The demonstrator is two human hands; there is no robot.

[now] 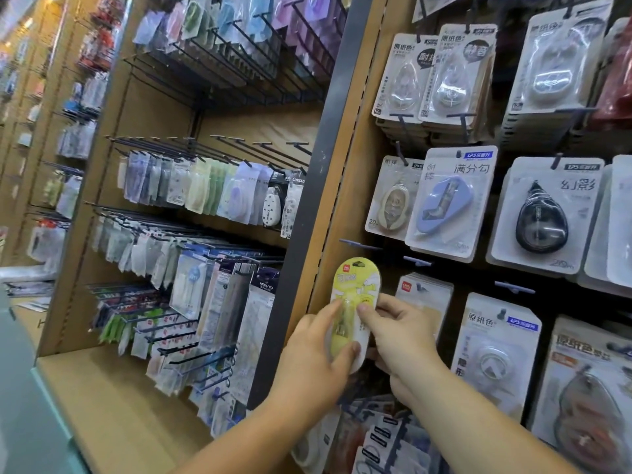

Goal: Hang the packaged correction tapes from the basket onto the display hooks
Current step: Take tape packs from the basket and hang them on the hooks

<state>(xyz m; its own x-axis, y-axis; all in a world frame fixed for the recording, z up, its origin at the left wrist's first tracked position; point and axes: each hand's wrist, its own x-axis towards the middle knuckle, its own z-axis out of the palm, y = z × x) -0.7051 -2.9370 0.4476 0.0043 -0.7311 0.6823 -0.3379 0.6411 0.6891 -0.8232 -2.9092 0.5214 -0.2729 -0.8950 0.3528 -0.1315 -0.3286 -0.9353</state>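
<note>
Task's thing: the yellow packaged correction tape [355,295] stands upright in front of the wooden display panel [342,200], its top just below an empty hook [359,246]. It is not yet hung.
Left grip [314,357]: closed on the pack's lower left side, with the thumb across the front near the bottom and the forefinger lying up along the face.
Right grip [400,336]: pinches the right edge, thumb on the front and the other fingers behind.
Basket: not in view.
Risk, missed hole: the hang hole [357,265] at the top looks small and the hook's tip carries a crossbar. If the pack arrives tilted, the card will likely butt against the bar instead of threading.
Risk, wrong hook: a second empty hook [418,261] sits nearby to the right, above a stack of red-labelled packs [424,295]. A drift that way could put the yellow pack with a different product.
Risk, knocked stock: the purple pack [448,206] hangs close above and to the right, so a raised right grip could brush it and set it swinging.
Risk, early release: both grips hold low on the pack. Letting go before the hole is fully seated would probably drop it onto the packs below.
Risk, bent card: pushing hard against the hook may crease the top tab.
</note>
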